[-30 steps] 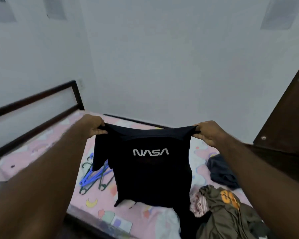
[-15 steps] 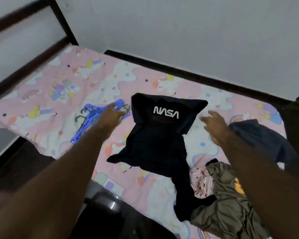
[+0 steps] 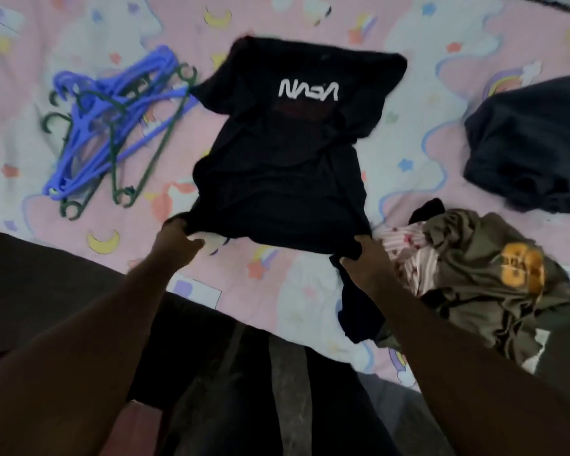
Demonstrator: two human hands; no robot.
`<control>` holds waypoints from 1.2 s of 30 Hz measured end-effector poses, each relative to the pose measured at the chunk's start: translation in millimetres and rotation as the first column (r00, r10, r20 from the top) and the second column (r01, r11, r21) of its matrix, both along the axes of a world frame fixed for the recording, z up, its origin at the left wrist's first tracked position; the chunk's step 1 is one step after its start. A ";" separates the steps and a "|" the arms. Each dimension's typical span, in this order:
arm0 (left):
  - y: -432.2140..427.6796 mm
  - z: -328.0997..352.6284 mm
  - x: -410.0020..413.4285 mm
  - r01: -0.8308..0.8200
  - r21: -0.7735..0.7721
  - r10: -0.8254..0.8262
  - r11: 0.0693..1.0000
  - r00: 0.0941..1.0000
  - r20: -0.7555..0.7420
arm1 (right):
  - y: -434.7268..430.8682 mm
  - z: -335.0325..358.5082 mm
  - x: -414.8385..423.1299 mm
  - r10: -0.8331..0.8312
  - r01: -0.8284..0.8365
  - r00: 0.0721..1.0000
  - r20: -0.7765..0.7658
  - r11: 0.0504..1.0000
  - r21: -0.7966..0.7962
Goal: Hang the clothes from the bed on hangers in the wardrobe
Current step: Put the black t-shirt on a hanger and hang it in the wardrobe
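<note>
While the left hand [image 3: 178, 236] and right hand [image 3: 364, 258] each pinch a hem corner, the black NASA T-shirt [image 3: 277, 166] lies mid-frame on the bed [image 3: 277, 291], seemingly being spread; next it needs one of the hangers [image 3: 112, 126], upper left.

Right edge cuts the navy garment [image 3: 524, 146]; print on the olive shirt [image 3: 471, 255] is blurred.

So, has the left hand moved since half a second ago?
Yes. The left hand was at the hangers; now it grips the near hem of the black shirt, away from the hangers and toward the near edge of the bed.
</note>
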State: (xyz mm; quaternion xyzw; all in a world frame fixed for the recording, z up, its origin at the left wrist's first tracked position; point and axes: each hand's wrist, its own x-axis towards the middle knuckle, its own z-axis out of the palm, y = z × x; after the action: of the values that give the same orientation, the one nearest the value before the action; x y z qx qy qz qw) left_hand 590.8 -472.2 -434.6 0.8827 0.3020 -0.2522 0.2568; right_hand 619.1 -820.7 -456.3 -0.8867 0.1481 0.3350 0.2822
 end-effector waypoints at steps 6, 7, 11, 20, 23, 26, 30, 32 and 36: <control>34.4 -46.6 6.5 0.078 0.196 -0.065 0.977 0.995 -0.073 | -3.3 -29.5 -11.4 0.076 -0.050 0.964 0.254 0.993 -0.105; 38.2 -51.4 8.8 0.122 0.205 -0.102 0.971 0.989 -0.102 | -2.3 -30.7 -11.2 0.083 -0.052 0.956 0.280 0.992 -0.117; 53.8 -68.8 12.2 0.220 0.262 -0.197 0.940 0.974 -0.111 | 8.9 -19.3 -12.3 -0.099 0.133 0.907 0.408 0.990 -0.055; 41.2 61.4 157.5 -0.296 -0.723 0.618 0.625 0.753 0.226 | 47.1 114.0 142.3 -0.594 0.410 0.744 0.307 0.767 0.493; 57.2 121.8 180.4 -0.160 -0.850 0.715 0.502 0.630 0.304 | 35.9 154.5 167.9 -0.627 0.252 0.523 0.578 0.761 0.598; 60.6 90.8 123.3 -0.232 -0.632 0.497 0.739 0.822 0.279 | 17.6 104.4 115.7 -0.533 0.373 0.754 0.383 0.828 0.418; 64.2 5.8 41.2 -0.273 -0.414 0.367 0.868 0.916 0.166 | 8.3 41.8 46.9 -0.529 0.486 0.848 0.034 0.803 0.345; 63.9 -15.8 20.5 -0.284 -0.432 0.387 0.856 0.906 0.173 | 3.3 9.4 29.7 -0.559 0.534 0.828 -0.043 0.765 0.360; 64.9 -43.1 -3.9 -0.305 -0.332 0.376 0.892 0.910 0.174 | -0.7 -25.7 15.3 -0.488 0.463 0.869 0.085 0.862 0.208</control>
State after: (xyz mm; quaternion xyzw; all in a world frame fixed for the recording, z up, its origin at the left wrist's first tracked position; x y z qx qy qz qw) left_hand 586.9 -407.2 -477.7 0.7901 0.3792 -0.1397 0.4609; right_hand 634.4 -821.4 -482.1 -0.8138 0.3122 0.2062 0.4447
